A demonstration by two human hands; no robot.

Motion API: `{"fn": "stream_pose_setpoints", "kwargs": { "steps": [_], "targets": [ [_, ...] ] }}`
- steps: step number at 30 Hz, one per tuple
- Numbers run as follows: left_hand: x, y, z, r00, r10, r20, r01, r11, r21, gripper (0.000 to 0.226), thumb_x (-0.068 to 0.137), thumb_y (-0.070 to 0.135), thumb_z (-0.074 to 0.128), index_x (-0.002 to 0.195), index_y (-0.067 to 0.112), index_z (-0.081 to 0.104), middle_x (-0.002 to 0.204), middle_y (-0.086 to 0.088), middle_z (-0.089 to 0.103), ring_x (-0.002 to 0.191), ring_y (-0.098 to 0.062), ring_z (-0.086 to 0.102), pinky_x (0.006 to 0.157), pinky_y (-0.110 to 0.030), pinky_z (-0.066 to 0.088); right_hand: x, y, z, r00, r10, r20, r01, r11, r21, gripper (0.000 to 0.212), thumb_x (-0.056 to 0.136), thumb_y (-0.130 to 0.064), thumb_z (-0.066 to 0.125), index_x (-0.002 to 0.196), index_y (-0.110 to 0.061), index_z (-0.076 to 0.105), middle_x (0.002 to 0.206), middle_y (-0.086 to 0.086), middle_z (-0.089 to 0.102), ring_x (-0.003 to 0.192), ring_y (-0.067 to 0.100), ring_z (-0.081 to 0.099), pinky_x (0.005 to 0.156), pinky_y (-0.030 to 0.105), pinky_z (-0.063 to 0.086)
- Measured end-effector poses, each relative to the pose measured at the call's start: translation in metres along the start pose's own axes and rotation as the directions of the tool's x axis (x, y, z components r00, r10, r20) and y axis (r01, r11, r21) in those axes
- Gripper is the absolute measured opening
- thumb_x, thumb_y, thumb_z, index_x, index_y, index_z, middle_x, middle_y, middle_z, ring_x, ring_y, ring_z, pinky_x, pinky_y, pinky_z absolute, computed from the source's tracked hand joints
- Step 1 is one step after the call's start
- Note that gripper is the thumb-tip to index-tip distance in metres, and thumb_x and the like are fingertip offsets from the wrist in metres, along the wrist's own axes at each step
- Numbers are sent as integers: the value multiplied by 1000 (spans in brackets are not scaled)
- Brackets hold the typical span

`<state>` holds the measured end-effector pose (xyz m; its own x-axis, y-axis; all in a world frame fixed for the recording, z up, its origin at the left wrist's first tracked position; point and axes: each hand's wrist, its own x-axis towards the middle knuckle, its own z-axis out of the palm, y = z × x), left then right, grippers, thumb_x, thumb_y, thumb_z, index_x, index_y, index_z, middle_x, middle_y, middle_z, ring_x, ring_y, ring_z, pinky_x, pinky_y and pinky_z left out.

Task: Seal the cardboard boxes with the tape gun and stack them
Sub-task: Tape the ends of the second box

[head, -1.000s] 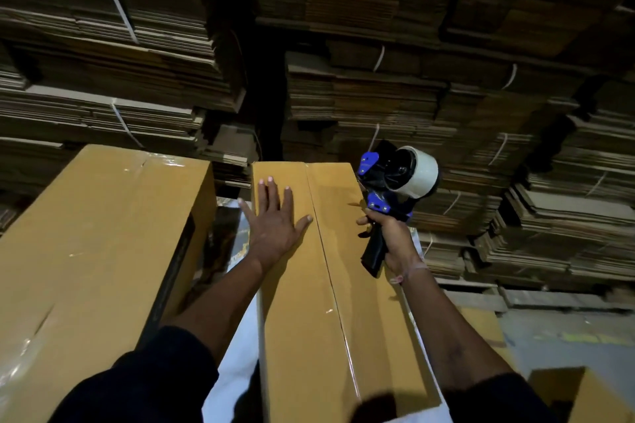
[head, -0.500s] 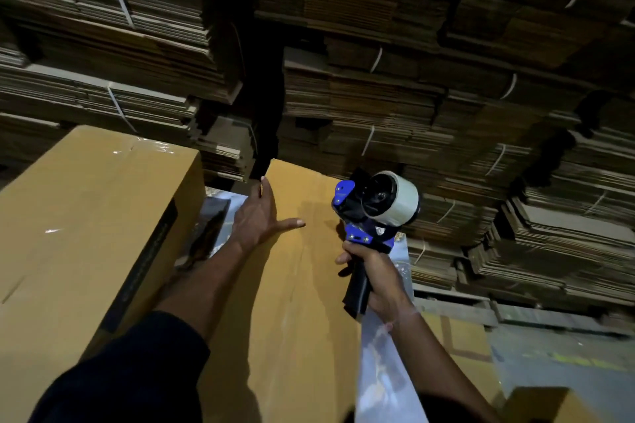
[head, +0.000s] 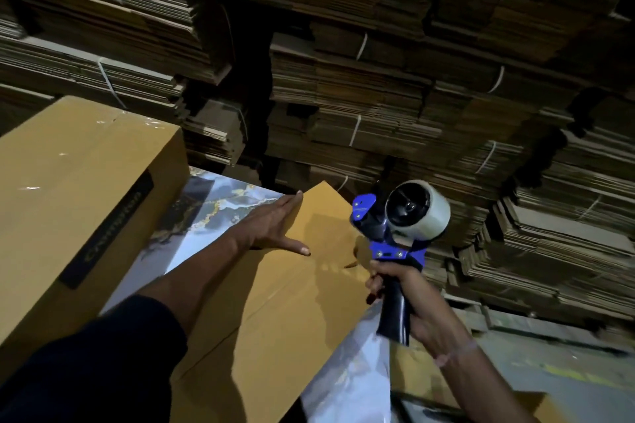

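A long tan cardboard box (head: 275, 312) lies slantwise on a marbled tabletop (head: 213, 209). My left hand (head: 275, 227) lies flat on the box's far left edge, fingers straight and thumb spread. My right hand (head: 409, 302) grips the black handle of a blue tape gun (head: 395, 240) with a clear tape roll, held upright off the box's right edge. A second, larger tan box (head: 75, 189) with shiny tape on top stands at the left.
Tall stacks of flattened, strapped cardboard (head: 395, 96) fill the whole background. Another tan box corner (head: 536, 405) shows at the bottom right, near a grey floor with a yellow line.
The long box has swung round under my left hand, its far end now pointing right. The tape gun has drawn off to the right of the box.
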<state>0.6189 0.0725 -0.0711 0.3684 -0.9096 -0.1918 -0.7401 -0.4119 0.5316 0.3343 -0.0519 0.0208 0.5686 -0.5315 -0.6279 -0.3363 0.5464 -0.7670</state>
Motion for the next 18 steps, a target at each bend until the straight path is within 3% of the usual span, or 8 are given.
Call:
{"fn": "stream_pose_setpoints", "kwargs": {
  "steps": [2, 4, 6, 12, 18],
  "targets": [
    [-1, 8, 9, 1000, 17, -2, -17, 1000, 11, 140, 62, 89, 73, 164, 37, -7, 173, 5, 11, 155, -26, 25, 122, -43, 28, 5, -27, -11, 1000, -24, 12, 25, 998, -57, 16, 72, -17, 77, 76, -6, 65, 63, 10, 56, 58, 22, 50, 58, 33, 41],
    [-4, 11, 12, 1000, 18, -23, -18, 1000, -3, 137, 61, 91, 71, 164, 39, -3, 173, 6, 14, 155, -24, 26, 122, -43, 28, 15, -52, -17, 999, -28, 24, 30, 997, -72, 14, 82, -14, 70, 72, -7, 62, 58, 8, 53, 53, 20, 49, 55, 29, 41],
    [-6, 12, 13, 998, 5, -56, -6, 1000, -18, 134, 60, 93, 69, 164, 41, 1, 172, 8, 17, 154, -23, 28, 122, -44, 29, 30, -76, -18, 999, -29, 30, 30, 998, -54, 14, 91, -9, 63, 77, -9, 60, 55, 5, 50, 49, 18, 47, 49, 26, 42],
    [-7, 20, 15, 994, -33, -101, 26, 997, -71, 121, 71, 84, 70, 164, 37, 10, 171, 6, 20, 154, -22, 28, 122, -41, 28, 96, -119, -12, 997, -77, 12, 77, 989, -123, 5, 90, -5, 64, 86, -9, 66, 56, 2, 51, 46, 14, 46, 44, 22, 41],
    [11, 16, 14, 996, -80, -51, 69, 980, -186, 123, 77, 76, 72, 165, 36, -4, 173, 5, 14, 157, -21, 22, 121, -37, 27, 155, -124, 1, 997, -60, 38, 66, 982, -179, 8, 91, -2, 60, 87, -8, 65, 57, 2, 51, 47, 12, 46, 48, 21, 40]
  ]
}}
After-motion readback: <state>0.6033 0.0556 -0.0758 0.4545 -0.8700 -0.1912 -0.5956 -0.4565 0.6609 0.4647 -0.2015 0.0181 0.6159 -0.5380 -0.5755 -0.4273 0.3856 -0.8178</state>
